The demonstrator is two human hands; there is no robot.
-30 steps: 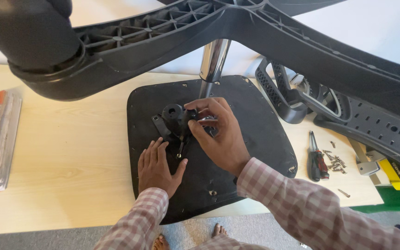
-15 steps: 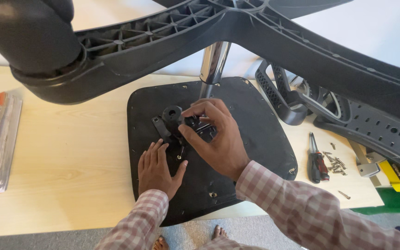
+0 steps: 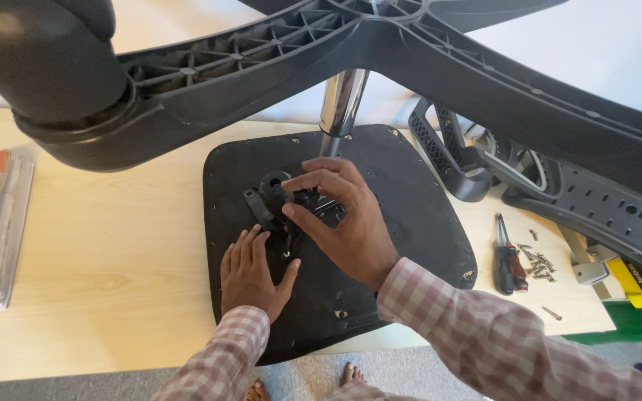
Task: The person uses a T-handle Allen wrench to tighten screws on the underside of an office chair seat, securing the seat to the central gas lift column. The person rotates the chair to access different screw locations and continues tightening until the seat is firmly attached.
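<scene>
Frame centre: my right hand (image 3: pixel 343 223) has its fingers (image 3: pixel 313 180) curled onto the black mechanism (image 3: pixel 280 194) bolted to the seat underside (image 3: pixel 410 215), which lies on the desk (image 3: pixel 113 252). The mechanism sits just up-left of the palm. My left hand (image 3: pixel 250 271) lies flat, fingers spread, directly below it; the exact grip appears partly hidden.

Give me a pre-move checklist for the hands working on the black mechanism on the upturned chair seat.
1. Left hand flat on the black seat underside, steadying it: ok.
2. Right hand gripping the black metal mechanism: ok.
3. Fasteners under the mechanism seated: cannot tell, the fingers hide them.
4. Red-and-black screwdriver lying on the pale wooden table, free to pick up: ok.
5. Loose screws gathered beside the screwdriver: ok.
6. Chrome column upright above the seat: ok.
</scene>
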